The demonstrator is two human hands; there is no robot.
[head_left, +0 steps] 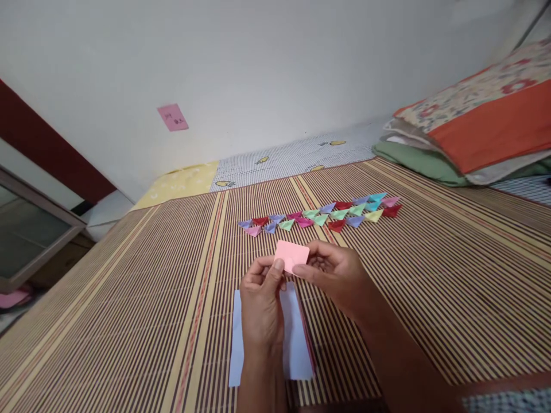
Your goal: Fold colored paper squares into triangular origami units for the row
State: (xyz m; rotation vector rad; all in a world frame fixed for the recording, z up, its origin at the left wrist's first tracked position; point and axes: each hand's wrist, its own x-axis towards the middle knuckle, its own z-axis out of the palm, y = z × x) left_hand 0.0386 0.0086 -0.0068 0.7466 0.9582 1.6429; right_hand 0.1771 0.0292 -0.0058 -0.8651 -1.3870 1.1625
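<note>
One pink slip (291, 256), roughly twenty triangles (321, 216)

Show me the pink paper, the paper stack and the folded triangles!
pink paper (291, 255), head view, middle of the sheet.
paper stack (298, 344), head view, bare strip near its right edge.
folded triangles (321, 219), head view, a green one mid-row.

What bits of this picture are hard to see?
Head view only:
Writing on the pink wall note: too small to read.
Small pink paper rectangle: lower edge covered by left hand and right hand.
Pale blue paper sheet: middle hidden by left wrist.
Folded bedding pile: cut by right edge.
</note>
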